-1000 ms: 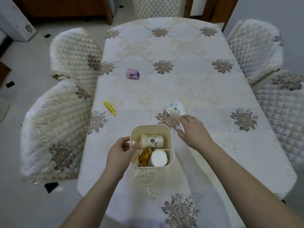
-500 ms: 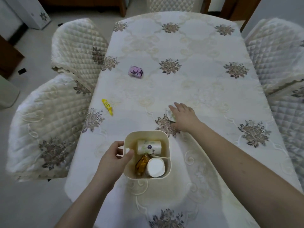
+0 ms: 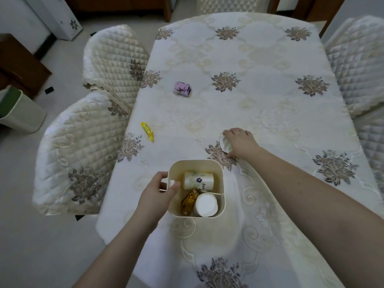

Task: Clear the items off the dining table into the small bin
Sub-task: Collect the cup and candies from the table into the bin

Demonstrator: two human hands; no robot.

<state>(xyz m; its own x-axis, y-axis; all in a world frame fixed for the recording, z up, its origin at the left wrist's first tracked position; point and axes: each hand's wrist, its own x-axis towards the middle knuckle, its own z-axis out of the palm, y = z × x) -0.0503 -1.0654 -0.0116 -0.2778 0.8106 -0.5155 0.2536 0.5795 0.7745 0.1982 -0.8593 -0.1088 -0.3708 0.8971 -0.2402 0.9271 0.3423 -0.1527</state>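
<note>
Right hand (image 3: 241, 143) over white cup (image 3: 224, 143)

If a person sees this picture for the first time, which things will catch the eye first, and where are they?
First, the small cream bin near the table's front edge, held at its rim by the left hand and already holding a few items. Just beyond it, the right hand closes over a white cup lying on the tablecloth. Two bright spots stand out on the left side: a yellow packet and, farther back, a purple packet.

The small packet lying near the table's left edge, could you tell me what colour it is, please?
Bright yellow with dark print; the packet shows in the head view.
</note>
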